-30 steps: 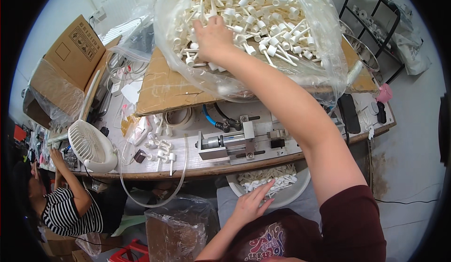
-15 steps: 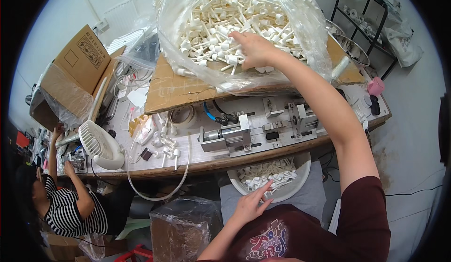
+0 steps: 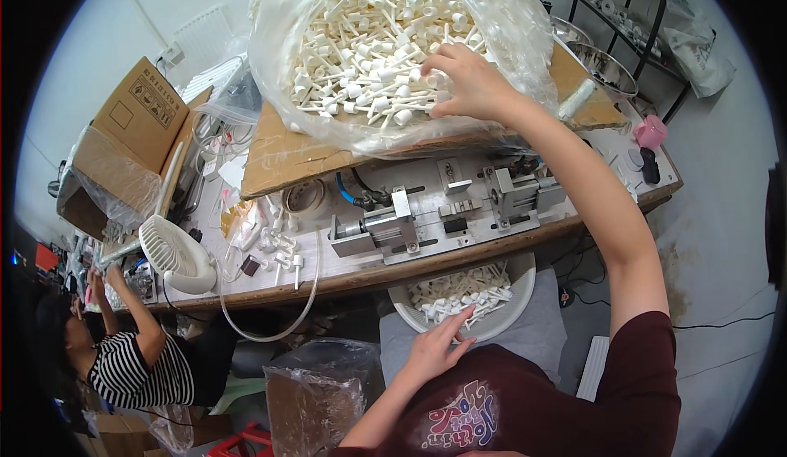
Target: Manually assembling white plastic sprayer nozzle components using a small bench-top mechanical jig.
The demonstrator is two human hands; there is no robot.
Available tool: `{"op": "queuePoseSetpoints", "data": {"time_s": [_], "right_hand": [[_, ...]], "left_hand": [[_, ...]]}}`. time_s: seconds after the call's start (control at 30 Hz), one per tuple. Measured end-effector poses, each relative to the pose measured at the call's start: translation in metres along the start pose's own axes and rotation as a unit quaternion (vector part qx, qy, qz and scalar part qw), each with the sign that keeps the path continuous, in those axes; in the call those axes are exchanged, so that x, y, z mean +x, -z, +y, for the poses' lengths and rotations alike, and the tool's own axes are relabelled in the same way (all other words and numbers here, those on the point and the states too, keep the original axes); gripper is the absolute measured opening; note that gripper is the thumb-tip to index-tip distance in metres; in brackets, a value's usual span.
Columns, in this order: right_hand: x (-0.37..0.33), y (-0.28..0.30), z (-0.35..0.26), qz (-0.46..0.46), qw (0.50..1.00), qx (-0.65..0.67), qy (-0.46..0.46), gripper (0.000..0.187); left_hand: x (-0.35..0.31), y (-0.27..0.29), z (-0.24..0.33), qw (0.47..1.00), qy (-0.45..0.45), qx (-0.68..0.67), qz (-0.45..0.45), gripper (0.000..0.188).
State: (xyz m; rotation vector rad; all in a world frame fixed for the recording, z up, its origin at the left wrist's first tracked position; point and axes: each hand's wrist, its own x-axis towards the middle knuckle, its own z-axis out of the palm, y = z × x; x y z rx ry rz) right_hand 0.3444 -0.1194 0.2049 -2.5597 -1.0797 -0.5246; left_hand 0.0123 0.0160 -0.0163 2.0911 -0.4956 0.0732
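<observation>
A large clear plastic bag (image 3: 270,63) at the far middle is full of white plastic caps with thin stems (image 3: 385,39). Over the near right part of this heap hovers my right hand (image 3: 471,88); its fingers are curved and stand apart from the thumb, with nothing visible between them. In my lap sits a white round basket (image 3: 525,293) with more white stemmed caps (image 3: 459,291) in it. My left hand (image 3: 438,349) lies at the basket's near edge, fingers stretched out toward the pieces, holding nothing I can see.
Under the bag, a cardboard sheet (image 3: 279,158) overhangs a metal clamping fixture (image 3: 447,215) on the bench. Left of it are a tape roll (image 3: 304,198), a looped clear tube (image 3: 316,281) and a white fan (image 3: 176,252). A co-worker in a striped shirt (image 3: 147,371) sits at far left.
My right hand has drawn slightly back from the heap, its fingers more curled. My left hand stays by the basket. The co-worker's hands have come closer together. The whole view has shifted slightly.
</observation>
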Motion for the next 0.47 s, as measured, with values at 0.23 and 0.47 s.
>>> {"op": "queuePoseSetpoints", "data": {"time_s": [0.23,0.47], "right_hand": [[-0.014,-0.013,-0.006,0.074,0.996,0.017,0.044,0.029],[0.006,-0.04,-0.006,0.027,0.99,-0.118,0.07,0.022]], "left_hand": [[0.003,-0.011,0.01,1.0,-0.009,-0.004,-0.03,0.069],[-0.001,-0.017,0.001,0.999,0.003,0.011,-0.04,0.07]]}}
